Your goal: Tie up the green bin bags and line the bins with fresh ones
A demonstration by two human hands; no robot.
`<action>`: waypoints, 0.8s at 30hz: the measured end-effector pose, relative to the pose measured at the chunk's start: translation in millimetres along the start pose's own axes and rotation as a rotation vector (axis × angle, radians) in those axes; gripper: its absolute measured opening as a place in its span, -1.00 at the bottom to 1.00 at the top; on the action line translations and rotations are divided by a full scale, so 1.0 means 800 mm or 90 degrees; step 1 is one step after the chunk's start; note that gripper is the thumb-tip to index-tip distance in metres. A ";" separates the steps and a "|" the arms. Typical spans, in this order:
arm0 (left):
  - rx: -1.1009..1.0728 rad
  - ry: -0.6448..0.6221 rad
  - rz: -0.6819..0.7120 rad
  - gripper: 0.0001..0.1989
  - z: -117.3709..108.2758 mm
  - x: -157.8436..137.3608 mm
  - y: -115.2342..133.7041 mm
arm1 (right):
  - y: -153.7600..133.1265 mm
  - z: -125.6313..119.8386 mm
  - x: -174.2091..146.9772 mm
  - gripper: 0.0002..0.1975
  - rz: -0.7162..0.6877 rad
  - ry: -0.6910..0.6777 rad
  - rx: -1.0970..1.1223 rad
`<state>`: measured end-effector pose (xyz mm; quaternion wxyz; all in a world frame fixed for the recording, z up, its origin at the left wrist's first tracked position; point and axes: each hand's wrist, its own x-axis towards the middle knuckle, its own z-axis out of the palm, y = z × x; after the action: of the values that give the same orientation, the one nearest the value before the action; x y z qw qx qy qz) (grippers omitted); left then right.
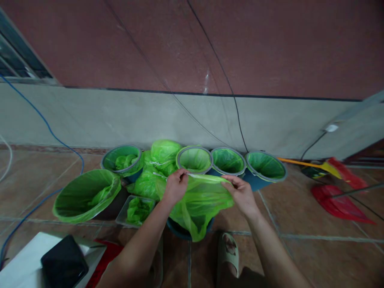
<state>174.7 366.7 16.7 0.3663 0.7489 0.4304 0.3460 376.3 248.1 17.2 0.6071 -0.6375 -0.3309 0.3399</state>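
A thin green trash bag (pixel 201 196) is stretched by its top edge between my two hands. My left hand (pixel 176 185) pinches the edge on one side, and my right hand (pixel 240 193) pinches it on the other. The bag hangs over a dark blue trash bin (pixel 180 230) on the floor before me, covering most of its opening. Behind stand several bins lined with green bags, among them a lined bin (pixel 195 160) with a grey rim and another lined bin (pixel 228 161). Tied green bags (pixel 165 152) lie left of these.
At left stand a wide lined bin (pixel 87 196) and a clear plastic tub (pixel 123 212) with crumpled green bags. A phone (pixel 64 262) lies on a white box (pixel 33 256). A red dustpan (pixel 336 202) and a broom (pixel 348 172) lie at right; a blue cable (pixel 45 122) runs at left.
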 end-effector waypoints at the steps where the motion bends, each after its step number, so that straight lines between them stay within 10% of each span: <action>1: -0.003 -0.015 -0.004 -0.76 -0.006 0.002 -0.001 | -0.006 -0.005 -0.001 -0.64 0.025 -0.028 0.005; 6: -0.009 -0.081 0.042 -0.75 -0.031 0.006 -0.001 | -0.015 -0.021 -0.008 -0.63 0.096 -0.109 -0.018; 13: 0.031 -0.161 0.084 -0.81 -0.024 -0.004 0.015 | 0.009 -0.013 -0.005 -0.65 -0.064 -0.051 -0.175; 24: 0.099 0.007 0.166 -0.82 0.010 -0.013 0.012 | -0.011 0.008 -0.025 -0.73 -0.281 0.136 -0.412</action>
<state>181.0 352.0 18.5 0.2567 0.8226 0.3568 0.3607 360.0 235.6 26.4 0.4647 -0.7407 -0.4850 0.0117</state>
